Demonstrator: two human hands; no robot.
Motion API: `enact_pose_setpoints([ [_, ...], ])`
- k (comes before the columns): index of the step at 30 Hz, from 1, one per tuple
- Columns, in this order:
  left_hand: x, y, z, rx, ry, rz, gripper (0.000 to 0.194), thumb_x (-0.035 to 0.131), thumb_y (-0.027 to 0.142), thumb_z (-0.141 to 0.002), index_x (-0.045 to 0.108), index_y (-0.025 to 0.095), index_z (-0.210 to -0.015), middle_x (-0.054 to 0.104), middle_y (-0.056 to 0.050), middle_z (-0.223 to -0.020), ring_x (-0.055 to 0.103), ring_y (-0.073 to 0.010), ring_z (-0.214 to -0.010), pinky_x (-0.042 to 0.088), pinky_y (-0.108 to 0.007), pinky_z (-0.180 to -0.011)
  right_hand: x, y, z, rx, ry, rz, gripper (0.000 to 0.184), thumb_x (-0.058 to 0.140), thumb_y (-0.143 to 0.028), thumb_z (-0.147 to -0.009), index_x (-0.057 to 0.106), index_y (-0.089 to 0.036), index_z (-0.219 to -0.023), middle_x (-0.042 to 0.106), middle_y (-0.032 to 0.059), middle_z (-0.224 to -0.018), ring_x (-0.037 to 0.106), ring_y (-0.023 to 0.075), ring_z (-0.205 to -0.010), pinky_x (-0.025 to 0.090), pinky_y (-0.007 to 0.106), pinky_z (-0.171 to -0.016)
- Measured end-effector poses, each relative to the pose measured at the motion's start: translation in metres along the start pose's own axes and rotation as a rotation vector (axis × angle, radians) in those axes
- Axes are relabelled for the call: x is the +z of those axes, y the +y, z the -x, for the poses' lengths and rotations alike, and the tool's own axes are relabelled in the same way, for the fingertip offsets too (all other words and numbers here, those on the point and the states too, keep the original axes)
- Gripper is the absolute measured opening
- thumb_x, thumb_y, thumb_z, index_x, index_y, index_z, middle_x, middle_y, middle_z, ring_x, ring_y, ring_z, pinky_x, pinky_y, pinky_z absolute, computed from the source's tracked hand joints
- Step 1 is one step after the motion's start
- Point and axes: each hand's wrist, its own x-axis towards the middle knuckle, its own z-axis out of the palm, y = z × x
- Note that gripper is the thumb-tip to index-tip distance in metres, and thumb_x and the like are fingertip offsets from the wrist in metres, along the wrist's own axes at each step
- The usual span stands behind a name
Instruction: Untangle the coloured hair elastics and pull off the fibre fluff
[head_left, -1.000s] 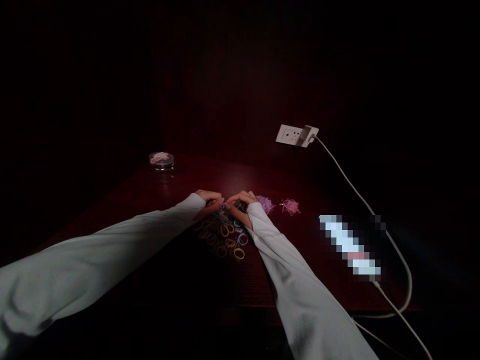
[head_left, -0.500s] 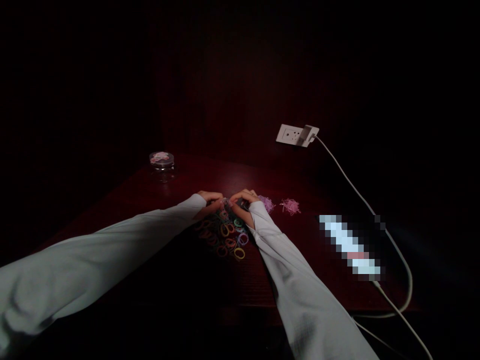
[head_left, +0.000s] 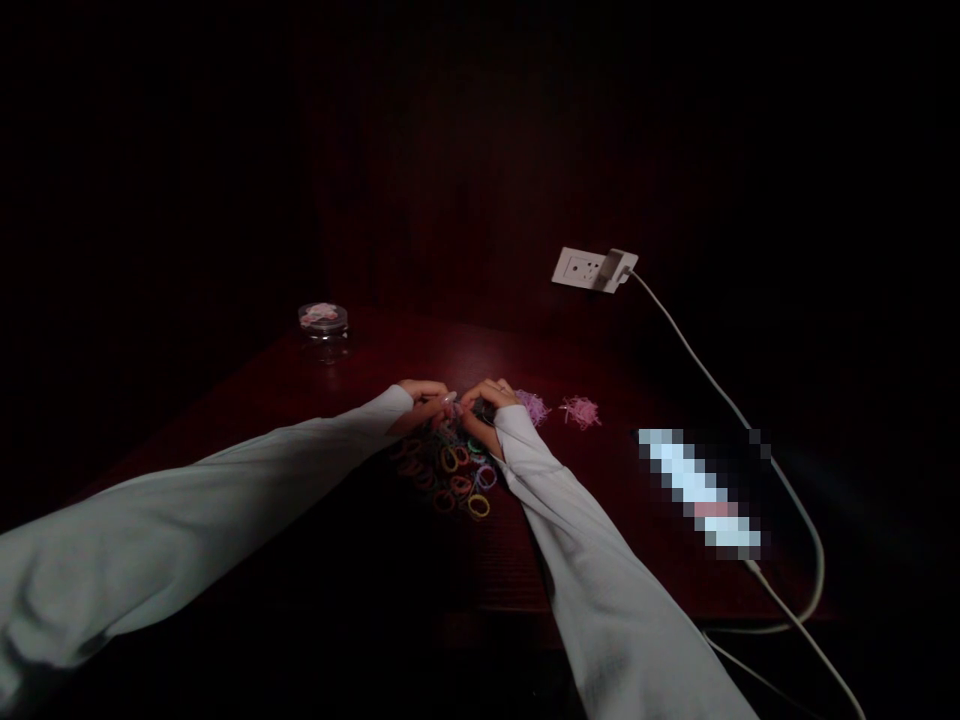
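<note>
My left hand (head_left: 427,397) and my right hand (head_left: 487,400) meet above the middle of the dark red table, fingertips almost touching. Both are closed in a pinch on something small that I cannot make out. Just below them lie several small coloured rings, among them a yellow ring (head_left: 478,506), a purple ring (head_left: 487,478) and an orange ring (head_left: 444,500). A pile of thin purple bands (head_left: 533,408) sits close beside my right hand, partly hidden by the wrist. Farther right is a pile of pink bands (head_left: 581,412).
A clear round container (head_left: 323,320) with a pink and white top stands at the back left. On the right lies a blurred-out bright device (head_left: 697,485) with a white cable (head_left: 806,640). A wall socket (head_left: 581,268) holds a plugged-in charger (head_left: 616,268).
My fingers have shifted slightly at the pinch, and my left fingertips show a little more plainly. The rings, the piles and the other things have stayed put.
</note>
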Motion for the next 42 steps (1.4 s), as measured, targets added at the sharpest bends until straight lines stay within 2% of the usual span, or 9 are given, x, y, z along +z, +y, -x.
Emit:
enact_pose_setpoints([
  [7, 0.003, 0.001, 0.001, -0.006, -0.011, 0.011, 0.041, 0.06, 0.054, -0.085, 0.069, 0.014, -0.084, 0.063, 0.001, -0.062, 0.041, -0.0095, -0.054, 0.019, -0.023, -0.054, -0.001, 0.002, 0.001, -0.019, -0.026, 0.056, 0.008, 0.06, -0.016, -0.083, 0.063, -0.024, -0.082, 0.065, 0.0001, -0.085, 0.054, 0.0182, -0.084, 0.043, 0.028, -0.082],
  [12, 0.001, 0.004, 0.001, 0.004, -0.014, 0.018, 0.04, 0.061, 0.054, -0.085, 0.067, 0.015, -0.084, 0.065, 0.001, -0.064, 0.043, -0.0097, -0.055, 0.021, -0.022, -0.054, -0.003, -0.002, 0.001, -0.002, -0.031, 0.07, 0.009, 0.06, -0.017, -0.084, 0.062, -0.024, -0.081, 0.066, 0.0004, -0.085, 0.055, 0.0187, -0.085, 0.043, 0.029, -0.084],
  [21, -0.001, 0.024, 0.007, 0.004, 0.051, 0.108, 0.036, 0.064, 0.051, -0.087, 0.056, 0.018, -0.077, 0.05, 0.006, -0.06, 0.043, -0.0099, -0.056, 0.031, -0.022, -0.057, -0.001, -0.001, 0.002, 0.036, -0.068, 0.107, 0.008, 0.063, -0.017, -0.082, 0.063, -0.025, -0.08, 0.066, -0.0003, -0.085, 0.054, 0.0192, -0.086, 0.042, 0.031, -0.084],
  [28, -0.004, 0.015, 0.005, 0.014, 0.058, 0.014, 0.033, 0.058, 0.046, -0.092, 0.058, 0.016, -0.078, 0.047, 0.005, -0.061, 0.037, -0.0091, -0.056, 0.026, -0.022, -0.057, -0.002, -0.002, 0.003, 0.051, -0.04, 0.118, 0.006, 0.064, -0.018, -0.082, 0.065, -0.025, -0.081, 0.066, -0.0005, -0.086, 0.054, 0.0198, -0.089, 0.041, 0.032, -0.085],
  [31, -0.004, 0.012, 0.006, 0.135, 0.07, -0.101, 0.03, 0.056, 0.042, -0.094, 0.064, 0.016, -0.081, 0.051, 0.003, -0.065, 0.04, -0.0101, -0.059, 0.027, -0.023, -0.057, -0.003, -0.001, 0.003, 0.057, -0.055, 0.143, 0.008, 0.064, -0.017, -0.083, 0.065, -0.025, -0.082, 0.066, 0.0, -0.087, 0.054, 0.0201, -0.09, 0.04, 0.031, -0.084],
  [34, -0.002, 0.013, 0.009, 0.406, 0.101, -0.228, 0.034, 0.056, 0.044, -0.097, 0.07, 0.017, -0.082, 0.066, -0.005, -0.086, 0.053, -0.0141, -0.073, 0.04, -0.025, -0.066, -0.001, 0.003, 0.002, 0.054, -0.084, 0.167, 0.007, 0.066, -0.02, -0.085, 0.065, -0.025, -0.081, 0.067, 0.0001, -0.087, 0.055, 0.0202, -0.09, 0.04, 0.031, -0.083],
  [37, -0.001, 0.014, 0.012, 0.605, 0.12, -0.415, 0.034, 0.054, 0.043, -0.1, 0.075, 0.02, -0.086, 0.073, -0.01, -0.11, 0.056, -0.0176, -0.084, 0.045, -0.03, -0.08, 0.002, 0.007, 0.002, 0.06, -0.07, 0.198, 0.006, 0.066, -0.028, -0.09, 0.065, -0.026, -0.084, 0.068, 0.0019, -0.089, 0.056, 0.0219, -0.09, 0.04, 0.032, -0.082],
  [39, -0.002, 0.014, 0.012, 0.637, 0.11, -0.52, 0.03, 0.056, 0.041, -0.1, 0.077, 0.022, -0.089, 0.075, -0.009, -0.119, 0.056, -0.0183, -0.085, 0.045, -0.031, -0.083, 0.004, 0.009, 0.001, 0.068, -0.061, 0.208, 0.009, 0.066, -0.033, -0.092, 0.066, -0.026, -0.085, 0.068, 0.0031, -0.09, 0.057, 0.0226, -0.09, 0.041, 0.033, -0.081],
  [42, -0.003, 0.012, 0.011, 0.603, 0.047, -0.551, 0.026, 0.058, 0.038, -0.099, 0.077, 0.023, -0.09, 0.079, -0.007, -0.116, 0.059, -0.0195, -0.091, 0.045, -0.032, -0.087, 0.003, 0.01, 0.0, 0.071, -0.07, 0.169, 0.013, 0.066, -0.035, -0.092, 0.069, -0.026, -0.084, 0.067, 0.0026, -0.087, 0.057, 0.0217, -0.089, 0.042, 0.032, -0.082],
])
